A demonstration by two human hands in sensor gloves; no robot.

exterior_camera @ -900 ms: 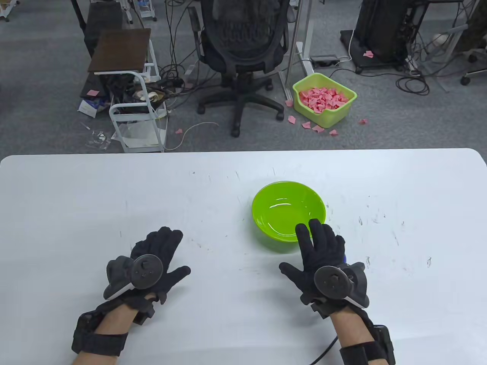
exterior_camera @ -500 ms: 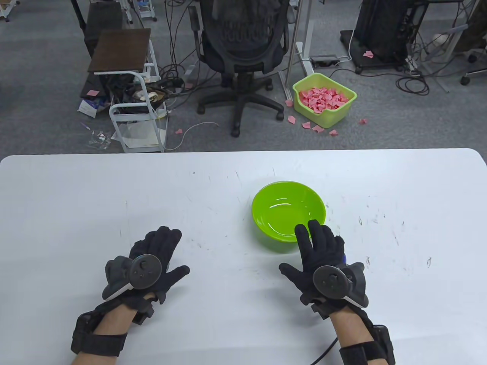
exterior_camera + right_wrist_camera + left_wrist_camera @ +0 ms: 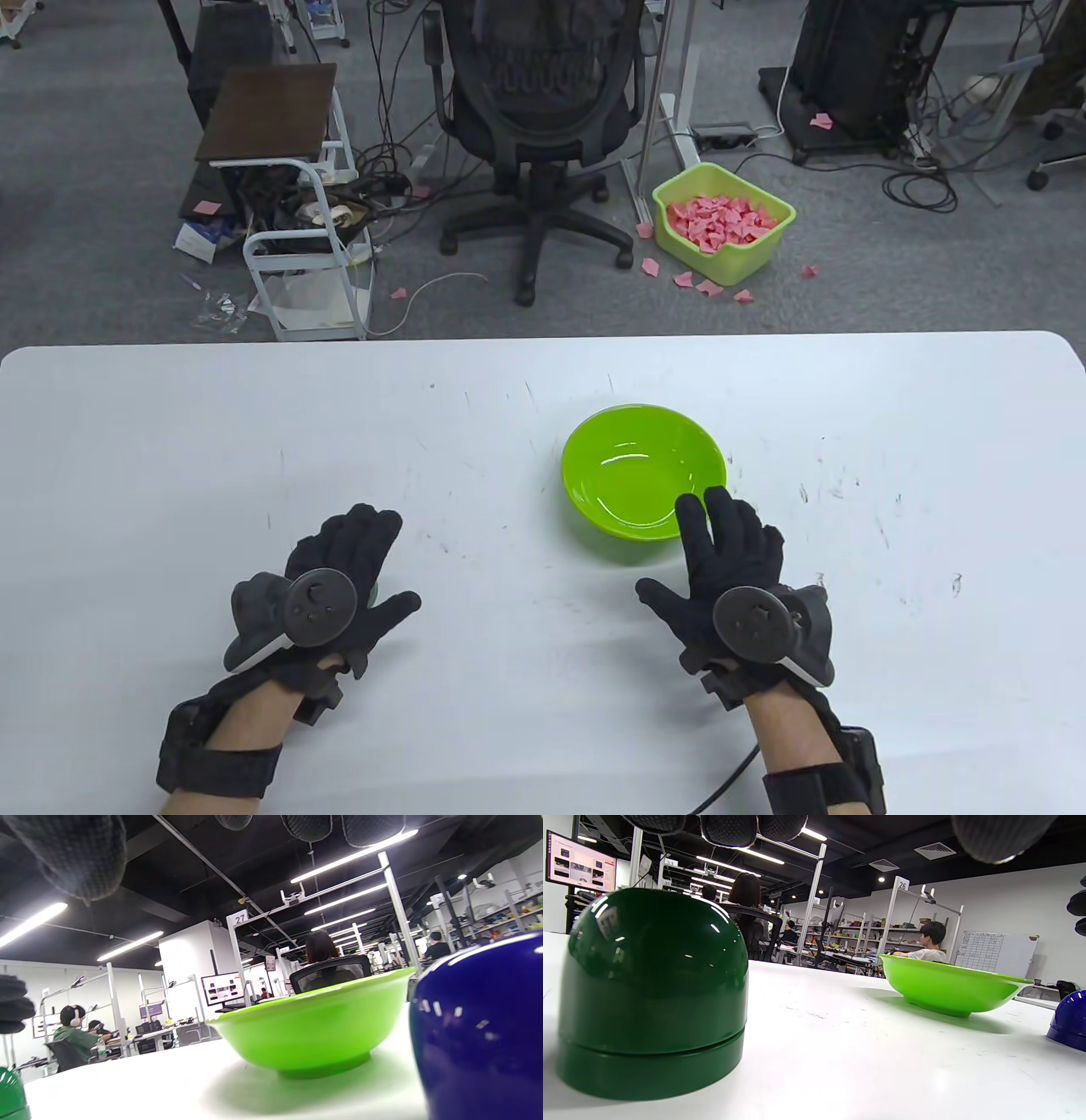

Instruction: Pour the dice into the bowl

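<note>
A bright green bowl [image 3: 594,450] stands empty right of the table's middle. My left hand [image 3: 365,556] is spread open, palm down, over a dark green domed cup [image 3: 653,993]; its fingertips [image 3: 729,830] hang above the cup without touching. My right hand [image 3: 689,552] is spread open over a blue domed cup [image 3: 479,1031], just in front of the bowl [image 3: 314,1027]; its fingertips [image 3: 309,825] are clear of the cup. Both cups are hidden under the hands in the table view. No dice show.
The white table [image 3: 170,441] is scuffed. Beyond its far edge are an office chair [image 3: 543,102], a small cart [image 3: 288,221] and a green bin of pink pieces [image 3: 721,225] on the floor.
My right hand has shifted a little to the right and forward toward the bowl's near rim. My left hand has barely moved.
</note>
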